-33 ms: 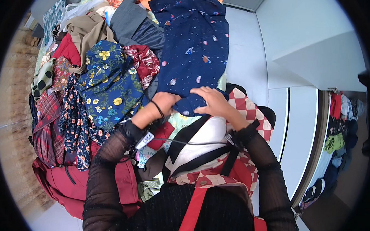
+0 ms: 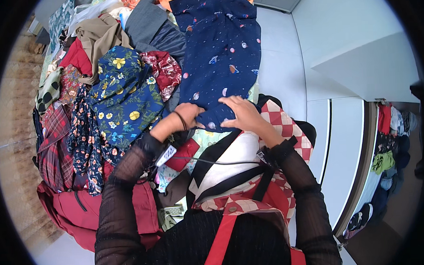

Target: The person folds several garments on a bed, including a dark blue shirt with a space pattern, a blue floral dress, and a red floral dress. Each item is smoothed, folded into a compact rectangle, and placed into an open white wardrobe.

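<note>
A navy blue garment (image 2: 223, 52) printed with small planets lies spread out lengthwise in front of me. At its near edge rests my left hand (image 2: 186, 118), on the left corner, thumb and fingertips apart on the cloth. On the right corner is my right hand (image 2: 244, 115), open, its fingers stretched over the fabric and the thumb apart. Cloth lies fairly flat between the two hands. Just left of the garment is a blue floral cloth (image 2: 126, 98) with yellow flowers, and a crumpled red patterned cloth (image 2: 165, 71) lies between them.
Piled clothes fill the left side, including a beige cloth (image 2: 101, 36), a plaid piece (image 2: 56, 147) and a maroon bag-like item (image 2: 98, 216). A red-and-white checked apron (image 2: 282, 125) covers my lap. At right, an open cabinet (image 2: 374, 164) holds clothes. A cable (image 2: 213, 163) links my wrists.
My left hand has loosened, its thumb and fingers parting and shifting slightly left. The bunched cloth between my hands now lies flatter. My right hand has barely moved.
</note>
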Demonstrator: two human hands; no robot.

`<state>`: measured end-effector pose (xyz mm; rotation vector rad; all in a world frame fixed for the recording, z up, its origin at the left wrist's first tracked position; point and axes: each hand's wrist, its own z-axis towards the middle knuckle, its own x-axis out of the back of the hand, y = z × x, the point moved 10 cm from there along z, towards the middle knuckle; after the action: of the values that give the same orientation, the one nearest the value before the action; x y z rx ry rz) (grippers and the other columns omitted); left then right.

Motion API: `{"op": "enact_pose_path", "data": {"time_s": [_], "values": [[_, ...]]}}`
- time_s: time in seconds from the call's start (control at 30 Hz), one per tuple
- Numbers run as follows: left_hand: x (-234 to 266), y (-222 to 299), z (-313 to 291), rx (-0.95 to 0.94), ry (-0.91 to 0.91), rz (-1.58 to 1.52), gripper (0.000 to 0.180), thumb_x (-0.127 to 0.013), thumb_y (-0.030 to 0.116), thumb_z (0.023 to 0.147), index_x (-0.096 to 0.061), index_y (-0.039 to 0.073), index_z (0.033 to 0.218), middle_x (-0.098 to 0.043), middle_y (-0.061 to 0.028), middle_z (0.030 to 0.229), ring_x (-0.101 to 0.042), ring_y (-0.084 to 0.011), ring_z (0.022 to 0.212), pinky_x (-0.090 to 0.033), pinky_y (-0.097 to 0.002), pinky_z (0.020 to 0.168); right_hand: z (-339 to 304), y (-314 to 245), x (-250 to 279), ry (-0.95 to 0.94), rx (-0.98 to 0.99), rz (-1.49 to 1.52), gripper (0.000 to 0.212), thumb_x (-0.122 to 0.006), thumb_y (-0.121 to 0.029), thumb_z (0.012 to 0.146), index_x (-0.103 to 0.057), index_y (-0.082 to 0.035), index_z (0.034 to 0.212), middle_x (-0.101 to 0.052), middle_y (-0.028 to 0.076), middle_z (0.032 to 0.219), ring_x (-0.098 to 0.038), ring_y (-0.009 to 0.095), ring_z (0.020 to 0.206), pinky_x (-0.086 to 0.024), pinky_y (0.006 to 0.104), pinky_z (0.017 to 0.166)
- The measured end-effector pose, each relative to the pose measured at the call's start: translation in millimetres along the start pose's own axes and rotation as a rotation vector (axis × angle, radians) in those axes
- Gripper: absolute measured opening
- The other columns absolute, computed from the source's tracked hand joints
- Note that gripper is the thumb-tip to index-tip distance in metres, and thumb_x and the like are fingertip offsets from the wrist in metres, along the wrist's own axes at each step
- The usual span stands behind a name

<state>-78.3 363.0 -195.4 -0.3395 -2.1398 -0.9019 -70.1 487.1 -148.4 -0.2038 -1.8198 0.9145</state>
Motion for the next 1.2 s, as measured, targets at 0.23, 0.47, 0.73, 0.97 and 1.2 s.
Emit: {"op": "enact_pose_path", "data": {"time_s": [0.23,0.47,0.73,0.97,1.2], "values": [[-22,-91,29,0.329,-0.343,-0.359,0.078,-0.078,0.058,0.067,-0.063,-0.007,0.108,-0.067,-0.0145,0.099,-0.063,-0.0247,0.089,-0.049,-0.0341,0.076,-15,-31,-19,0.122,0.275,-0.492,0.087,-0.083,-0.026,0.062,-0.042,-0.013,0.138,-0.045,0.014,0.134,-0.044,0.032,0.118,-0.038,0.0435,0.096],[63,-45,-7,0.432,0.285,-0.001,0.054,-0.076,0.031,0.074,-0.058,0.003,0.117,-0.064,-0.0144,0.11,-0.061,-0.0307,0.101,-0.05,-0.0378,0.083,52,22,-25,-0.215,-0.001,-0.22,0.066,-0.068,-0.023,0.07,-0.051,-0.006,0.131,-0.051,0.018,0.131,-0.055,0.029,0.113,-0.044,0.0385,0.094],[28,74,-4,-0.091,0.72,0.539,0.064,-0.065,0.021,0.072,-0.046,0.003,0.131,-0.051,-0.0139,0.127,-0.048,-0.0289,0.12,-0.036,-0.0428,0.101,55,55,-51,-0.503,-0.293,0.292,0.067,-0.065,-0.023,0.063,-0.056,0.0,0.125,-0.04,0.036,0.136,-0.025,0.041,0.138,-0.028,0.0337,0.11],[13,51,-4,-0.18,0.542,0.318,0.059,-0.075,0.018,0.057,-0.058,0.004,0.112,-0.06,-0.0085,0.098,-0.058,-0.0252,0.092,-0.044,-0.0355,0.079,40,49,-49,-0.484,-0.122,0.135,0.081,-0.069,-0.042,0.071,-0.043,-0.001,0.136,-0.037,0.031,0.141,-0.034,0.04,0.134,-0.033,0.0402,0.108],[-21,24,9,-0.084,-0.136,0.064,0.063,-0.085,0.031,0.056,-0.064,0.011,0.112,-0.066,-0.0103,0.099,-0.063,-0.0308,0.096,-0.048,-0.037,0.083,19,177,98,0.607,-0.639,0.232,0.05,-0.076,-0.03,0.074,-0.059,-0.007,0.115,-0.059,0.014,0.109,-0.059,0.026,0.097,-0.048,0.037,0.084]]}}
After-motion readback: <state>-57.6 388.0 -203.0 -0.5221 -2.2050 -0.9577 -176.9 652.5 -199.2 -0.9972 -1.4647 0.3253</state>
